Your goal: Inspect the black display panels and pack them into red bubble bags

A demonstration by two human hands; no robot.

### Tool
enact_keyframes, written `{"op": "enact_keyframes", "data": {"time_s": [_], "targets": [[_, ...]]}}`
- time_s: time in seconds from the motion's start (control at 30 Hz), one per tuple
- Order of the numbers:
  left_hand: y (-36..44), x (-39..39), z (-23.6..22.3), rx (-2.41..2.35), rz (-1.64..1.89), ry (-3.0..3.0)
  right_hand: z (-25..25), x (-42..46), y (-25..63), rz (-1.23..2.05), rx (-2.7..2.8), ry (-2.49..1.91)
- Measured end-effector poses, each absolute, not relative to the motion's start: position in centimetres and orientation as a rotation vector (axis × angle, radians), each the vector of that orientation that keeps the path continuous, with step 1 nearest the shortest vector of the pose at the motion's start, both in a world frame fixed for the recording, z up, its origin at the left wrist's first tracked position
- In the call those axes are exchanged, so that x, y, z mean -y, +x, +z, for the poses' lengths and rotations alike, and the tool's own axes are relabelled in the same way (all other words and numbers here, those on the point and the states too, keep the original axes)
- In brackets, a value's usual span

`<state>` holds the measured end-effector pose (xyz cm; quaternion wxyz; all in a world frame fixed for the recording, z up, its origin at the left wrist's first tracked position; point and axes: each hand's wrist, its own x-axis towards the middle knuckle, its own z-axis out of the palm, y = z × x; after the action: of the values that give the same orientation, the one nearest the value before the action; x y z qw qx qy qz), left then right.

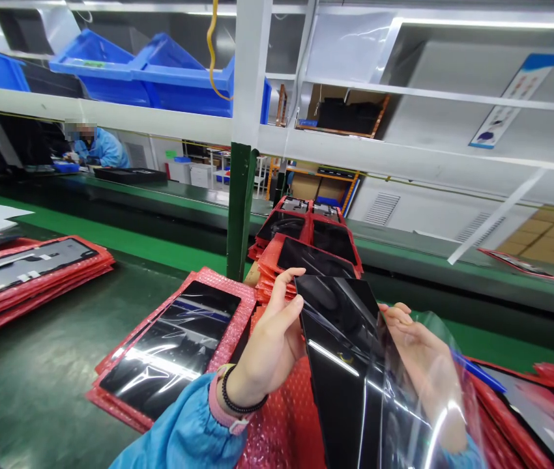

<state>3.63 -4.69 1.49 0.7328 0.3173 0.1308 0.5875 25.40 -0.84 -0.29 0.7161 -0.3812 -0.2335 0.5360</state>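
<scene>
A black glass screen panel (pixel 338 365) is tilted up in front of me. My left hand (pixel 274 339) is closed on its left edge, thumb and forefinger near the upper corner. A clear plastic film (pixel 446 423) curls away from the panel's right side. At the upper right edge, my right hand (pixel 418 358) has its fingers closed on this film; whether it also grips the panel I cannot tell. Part of this hand shows through the film. Below the panel lies red bubble wrap (pixel 281 410). A blue pen-like stick (pixel 480 372) shows just beyond my right hand.
Left of my hands, another black panel (pixel 174 345) lies on red bubble wrap. Stacked wrapped panels (pixel 316 254) stand ahead, with further stacks at left (pixel 32 273) and right (pixel 526 404). A green post (pixel 239 215) rises ahead. A person in blue (pixel 108 148) sits far left.
</scene>
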Motion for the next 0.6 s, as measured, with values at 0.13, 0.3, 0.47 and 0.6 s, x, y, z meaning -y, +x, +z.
{"op": "enact_keyframes", "data": {"time_s": [0.13,0.3,0.47,0.6], "targets": [[3.56,4.64,1.43,-0.306,1.297,0.703,-0.65,0.68,25.58,1.217,0.515,-0.822],[3.49,4.33,1.2,-0.334,1.32,0.712,-0.9,0.75,25.66,1.241,0.53,-0.817],[3.5,4.15,1.35,-0.333,1.321,0.69,-0.84,0.77,25.72,1.191,0.583,-0.821],[3.5,4.02,1.39,-0.326,1.321,0.691,-0.77,0.87,25.64,1.072,0.668,-0.762]]}}
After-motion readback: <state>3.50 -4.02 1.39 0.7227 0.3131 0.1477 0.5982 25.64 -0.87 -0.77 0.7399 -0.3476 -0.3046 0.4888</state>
